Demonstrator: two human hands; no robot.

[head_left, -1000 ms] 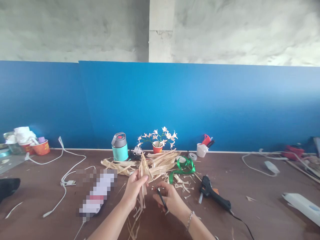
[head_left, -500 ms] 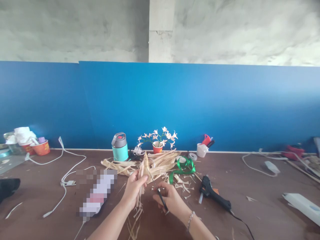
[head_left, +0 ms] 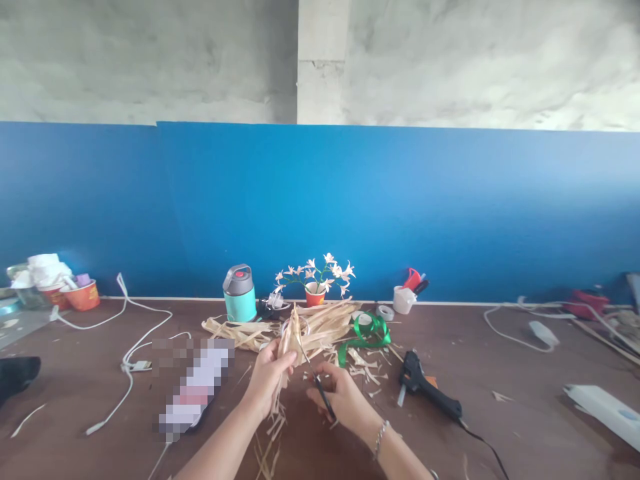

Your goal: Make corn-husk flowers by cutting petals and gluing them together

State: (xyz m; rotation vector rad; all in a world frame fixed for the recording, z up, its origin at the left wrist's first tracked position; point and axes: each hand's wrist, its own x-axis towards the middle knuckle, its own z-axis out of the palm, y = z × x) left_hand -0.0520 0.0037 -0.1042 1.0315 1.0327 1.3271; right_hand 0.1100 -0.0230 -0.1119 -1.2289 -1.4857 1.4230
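My left hand (head_left: 270,377) is closed around a pale dried husk strip (head_left: 293,340), which stands up between thumb and fingers with its pointed end on top. In my right hand (head_left: 345,400) is a pair of scissors (head_left: 323,393) with dark handles; the thin metal blades reach toward the husk's right edge. Whether the blades touch the husk I cannot tell. Narrow husk strips (head_left: 273,427) lie below my left hand. Behind both hands spreads a heap of dried husks (head_left: 330,327), with small cut scraps (head_left: 367,367) at its right.
A potted stem of white flowers (head_left: 315,293) and a turquoise flask (head_left: 240,297) stand at the back. Green ribbon (head_left: 373,333), tape (head_left: 385,312) and a white cup (head_left: 404,300) sit to the right. Nearer lies a black glue gun (head_left: 430,387); white cables (head_left: 133,347) run across the left.
The husk in my left hand has shifted slightly to the right. The scissors are tilted a little differently in my right hand; the rest looks the same.
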